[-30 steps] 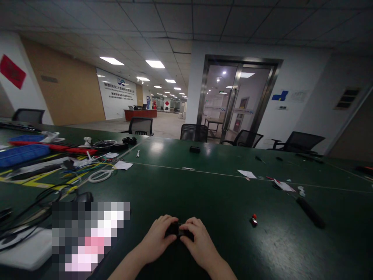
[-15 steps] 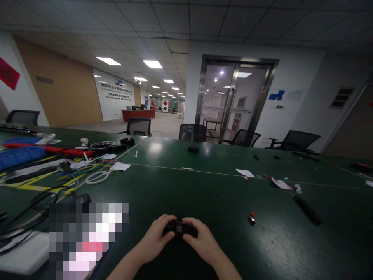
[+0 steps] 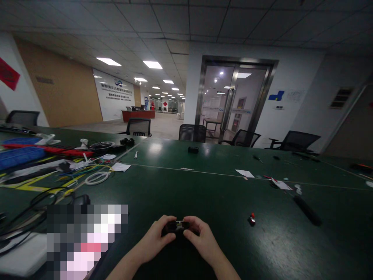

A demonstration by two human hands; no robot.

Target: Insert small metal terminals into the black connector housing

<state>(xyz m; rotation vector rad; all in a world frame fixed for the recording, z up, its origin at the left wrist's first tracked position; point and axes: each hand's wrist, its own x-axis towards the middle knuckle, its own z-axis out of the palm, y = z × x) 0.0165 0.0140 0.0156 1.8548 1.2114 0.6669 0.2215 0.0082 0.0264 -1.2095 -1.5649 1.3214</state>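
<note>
Between both hands, low in the middle of the head view, is a small black device [image 3: 179,226] with a lighter, metallic-looking middle part. Its ends are covered by fingers, and its exact kind cannot be made out. My left hand [image 3: 159,235] is closed around the left end, thumb at the near side and fingers on top. On the opposite end, my right hand [image 3: 201,236] grips in the same way. To the right on the table lies a small red and silver object [image 3: 252,219].
The green table [image 3: 221,249] fills the foreground. Cables, blue trays [image 3: 21,156] and a white coil [image 3: 97,178] crowd the left, beside a pixelated patch. A black-handled tool [image 3: 306,210] and paper [image 3: 282,184] lie right. A black block [image 3: 192,149] sits farther back.
The device has tilted slightly in my hands, so its middle part shows differently. Both hands keep their grip in nearly the same place, with small finger shifts.
</note>
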